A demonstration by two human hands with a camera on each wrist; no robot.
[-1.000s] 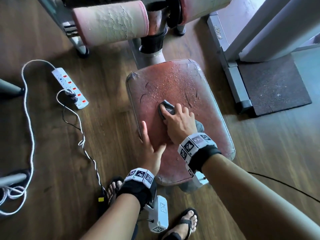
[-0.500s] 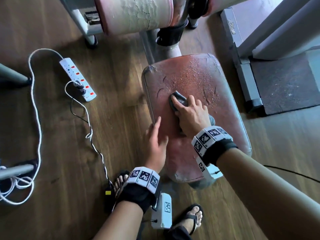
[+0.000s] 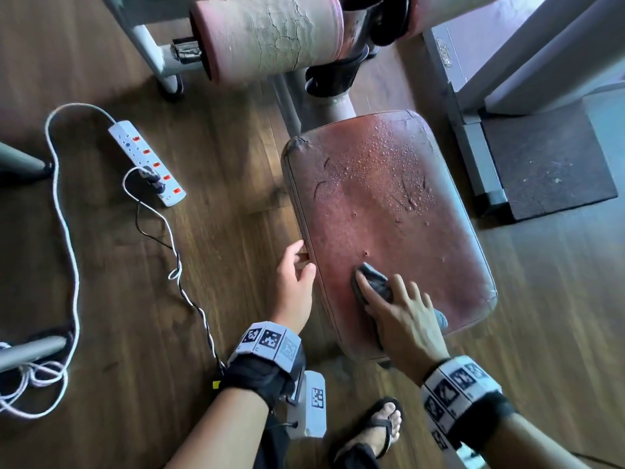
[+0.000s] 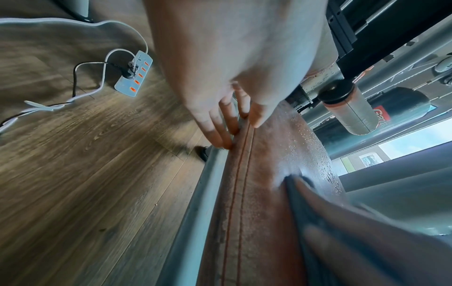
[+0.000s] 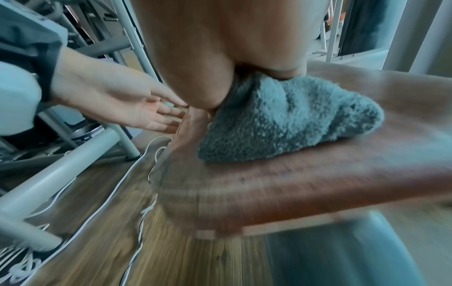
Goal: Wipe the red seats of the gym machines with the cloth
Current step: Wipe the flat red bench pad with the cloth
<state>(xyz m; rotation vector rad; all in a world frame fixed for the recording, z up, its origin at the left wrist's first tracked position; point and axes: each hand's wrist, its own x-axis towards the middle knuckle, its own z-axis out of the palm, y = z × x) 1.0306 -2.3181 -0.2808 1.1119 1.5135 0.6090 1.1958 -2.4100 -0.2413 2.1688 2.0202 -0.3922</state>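
Note:
The worn red seat (image 3: pixel 378 204) of the machine fills the middle of the head view, with water drops on its far half. My right hand (image 3: pixel 389 292) lies on the near part of the seat. Its spread fingers press a dark grey fluffy cloth (image 3: pixel 373 282) flat against the seat. In the right wrist view the cloth (image 5: pixel 281 123) bulges out from under my palm. My left hand (image 3: pixel 302 258) touches the seat's left edge with straight fingers, thumb on the top seam. The left wrist view shows this left hand (image 4: pixel 240 133) along the seat's side (image 4: pixel 259 193).
A white power strip (image 3: pixel 147 162) and its long white cable (image 3: pixel 64 211) lie on the wooden floor to the left. Cracked pink roller pads (image 3: pixel 270 35) hang beyond the seat. To the right, a grey machine frame (image 3: pixel 473 157) and a dark mat (image 3: pixel 548 164). My sandalled foot (image 3: pixel 378 424) stands below the seat.
My right hand has slid the cloth back toward me along the seat, and its fingers have spread. My left hand has come off the seat top to the left edge.

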